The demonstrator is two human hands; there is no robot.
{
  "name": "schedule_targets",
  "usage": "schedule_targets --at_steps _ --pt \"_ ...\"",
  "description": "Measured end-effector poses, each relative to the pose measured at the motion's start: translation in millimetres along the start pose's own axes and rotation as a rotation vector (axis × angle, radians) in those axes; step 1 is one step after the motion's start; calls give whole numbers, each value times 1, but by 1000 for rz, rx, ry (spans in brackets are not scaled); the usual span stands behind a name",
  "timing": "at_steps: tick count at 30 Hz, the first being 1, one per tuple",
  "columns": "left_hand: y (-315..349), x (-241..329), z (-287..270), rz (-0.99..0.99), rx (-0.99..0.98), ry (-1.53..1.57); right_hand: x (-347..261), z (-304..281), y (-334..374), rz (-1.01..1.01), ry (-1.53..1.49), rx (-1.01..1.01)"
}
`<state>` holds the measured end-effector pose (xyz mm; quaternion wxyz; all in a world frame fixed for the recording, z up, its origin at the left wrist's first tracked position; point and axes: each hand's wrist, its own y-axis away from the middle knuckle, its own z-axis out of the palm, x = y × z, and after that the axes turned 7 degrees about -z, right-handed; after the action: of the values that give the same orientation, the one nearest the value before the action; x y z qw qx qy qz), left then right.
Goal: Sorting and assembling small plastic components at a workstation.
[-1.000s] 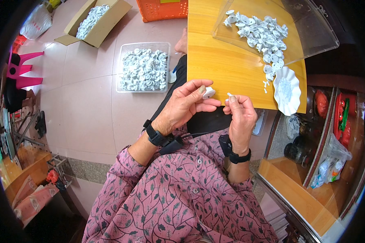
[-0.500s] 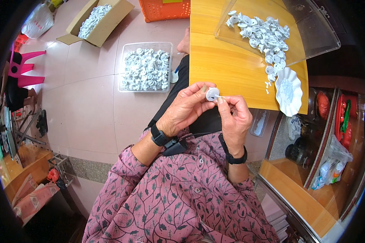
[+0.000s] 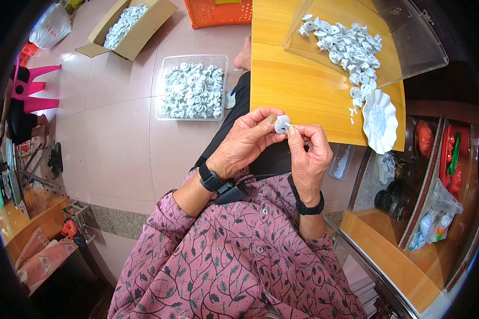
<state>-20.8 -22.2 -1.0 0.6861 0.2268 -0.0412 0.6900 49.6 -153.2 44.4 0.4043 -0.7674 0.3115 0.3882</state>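
Note:
In front of my lap, my left hand (image 3: pixel 240 143) is closed, pinching a round white plastic piece (image 3: pixel 281 124) between thumb and fingers. Small dark slots show on its face. My right hand (image 3: pixel 311 153) is closed too, its thumb and forefinger gripping a tiny white pin (image 3: pixel 289 126) against the piece's right side. How deep the pin sits I cannot tell. On the yellow wooden table (image 3: pixel 290 95) lies a heap of similar white pieces (image 3: pixel 351 47). A few loose pins (image 3: pixel 352 114) lie near a wavy-edged white dish (image 3: pixel 390 137) holding small pale parts.
A clear bin (image 3: pixel 159 114) full of white pieces stands on the floor, with an open cardboard box (image 3: pixel 153 37) of more behind it. An orange crate (image 3: pixel 218 17) is beyond. At right are wooden shelves (image 3: pixel 388 260); a pink stool (image 3: pixel 40 98) stands at left.
The round piece has tilted slightly in my left fingers. My right fingertips stay close against it with the pin. The whole view has shifted a little.

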Motion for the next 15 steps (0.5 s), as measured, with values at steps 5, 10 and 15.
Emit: schedule_targets --at_steps 5,10,15 --pt "0 -1 0 15 8 -24 0 1 0 4 8 0" --pt "0 -2 1 24 23 -54 -1 0 -1 -14 28 -13" --pt "0 -4 1 44 36 -79 -5 0 -1 -22 52 -29"
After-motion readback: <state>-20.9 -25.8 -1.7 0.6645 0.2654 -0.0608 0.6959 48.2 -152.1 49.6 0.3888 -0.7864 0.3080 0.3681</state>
